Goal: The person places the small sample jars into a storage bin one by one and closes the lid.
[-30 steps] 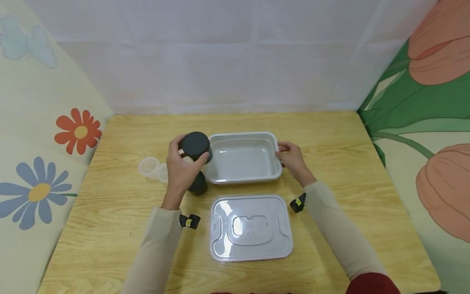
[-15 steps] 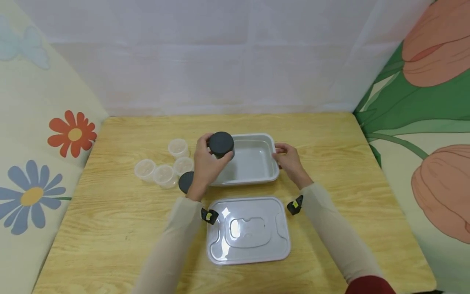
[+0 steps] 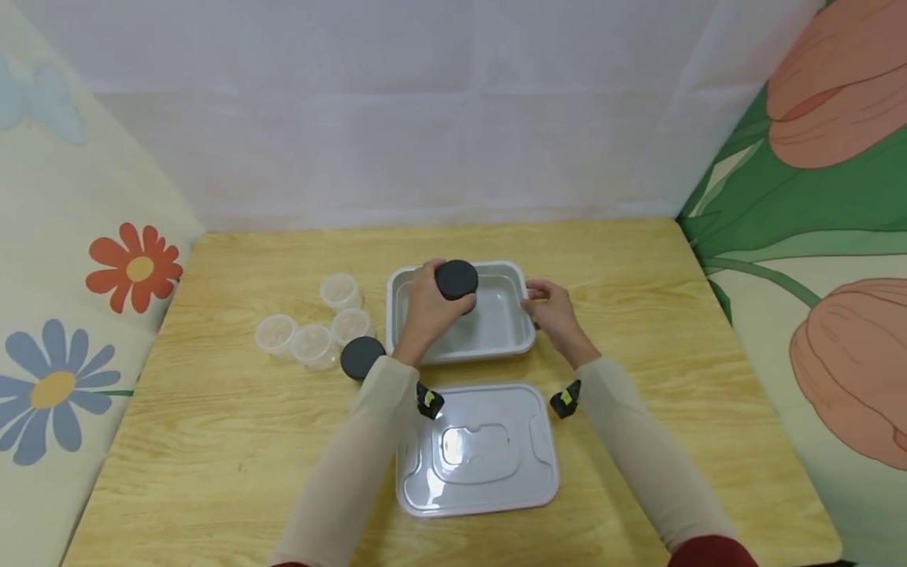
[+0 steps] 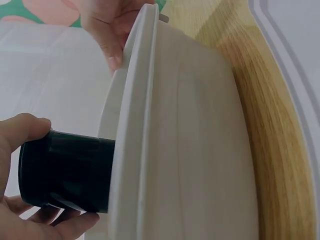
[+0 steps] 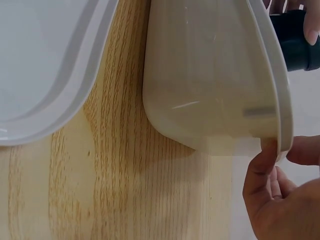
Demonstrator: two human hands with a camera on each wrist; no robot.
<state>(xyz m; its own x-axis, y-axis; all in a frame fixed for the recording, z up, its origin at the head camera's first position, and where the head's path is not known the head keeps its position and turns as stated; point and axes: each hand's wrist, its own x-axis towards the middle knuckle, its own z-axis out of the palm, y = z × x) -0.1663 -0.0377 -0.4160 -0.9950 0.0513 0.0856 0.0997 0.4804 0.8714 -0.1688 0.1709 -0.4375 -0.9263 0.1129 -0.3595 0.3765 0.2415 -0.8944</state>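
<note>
In the head view my left hand grips a black lidded jar over the white rectangular container. The left wrist view has thumb and fingers around the sides of the black jar, whose lower end is hidden behind the container's rim. At the container's right end, my right hand pinches the rim. Up close in the right wrist view, thumb and forefinger of the right hand lie on either side of that rim.
A pale flat lid lies in front of the container. To the left stand several clear plastic cups and a second black-topped jar, partly behind the left sleeve. A white cloth wall closes off the table's back.
My left hand has carried the black jar rightward, from the container's left end to over its middle. The right hand keeps its hold on the rim. The clear cups have come into fuller view.
</note>
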